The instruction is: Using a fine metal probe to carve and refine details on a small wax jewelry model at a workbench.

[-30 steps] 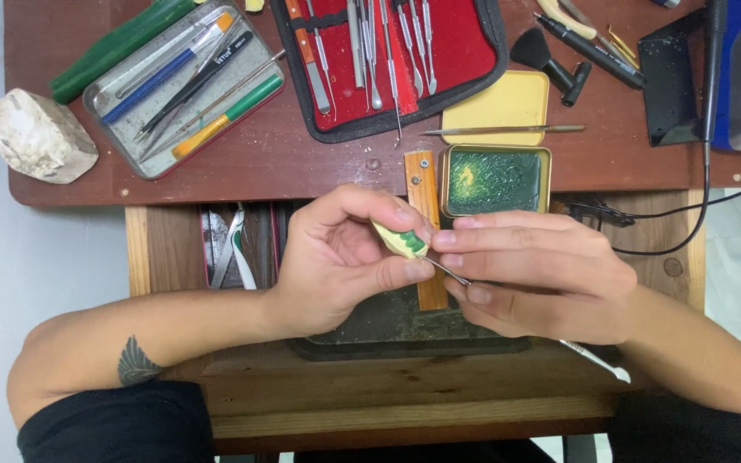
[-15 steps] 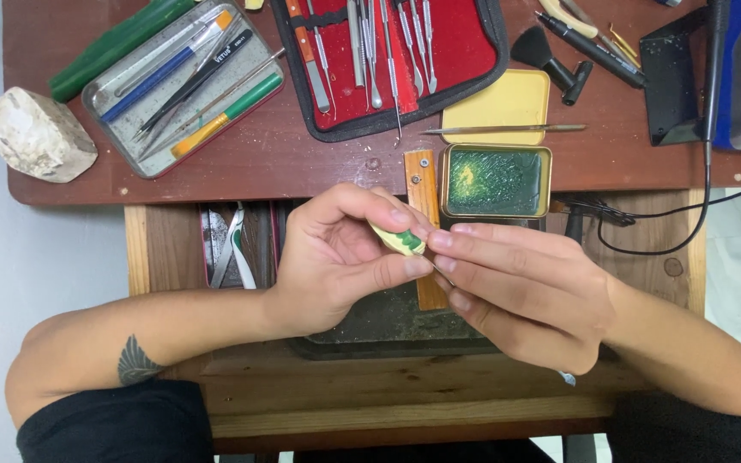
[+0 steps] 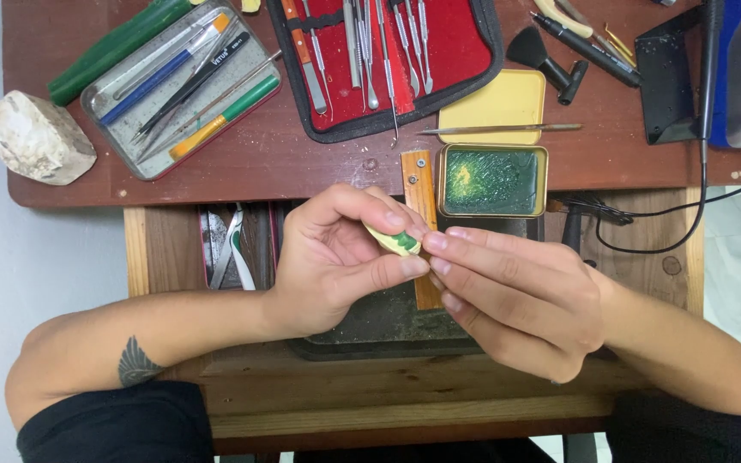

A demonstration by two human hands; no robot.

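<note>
1. Your left hand (image 3: 336, 257) was curled almost closed, pinching a small pale piece with green on it (image 3: 394, 241) between thumb and fingertips, just above the middle of the bench.
2. Your right hand (image 3: 516, 296) had its fingers nearly straight and pressed together, their tips touching the same piece; whether it gripped anything, you could not tell.
3. Just behind the piece stood an open tin of green wax (image 3: 490, 180), with its yellow lid (image 3: 495, 107) and a thin brush (image 3: 508, 129) beyond.
4. A narrow wooden peg (image 3: 419, 184) ran under your fingers, partly hidden by them.
5. Further back lay a red tool case (image 3: 452, 60) and a grey tray of pens and tweezers (image 3: 173, 86), well apart from your hands.
6. A pale stone (image 3: 36, 137) sat at the far left edge.
7. Pliers (image 3: 233, 249) lay in a recess beside your left wrist.
8. The surface was a scuffed red-brown table (image 3: 302, 163) with a black cable (image 3: 671, 223) at the right.
</note>
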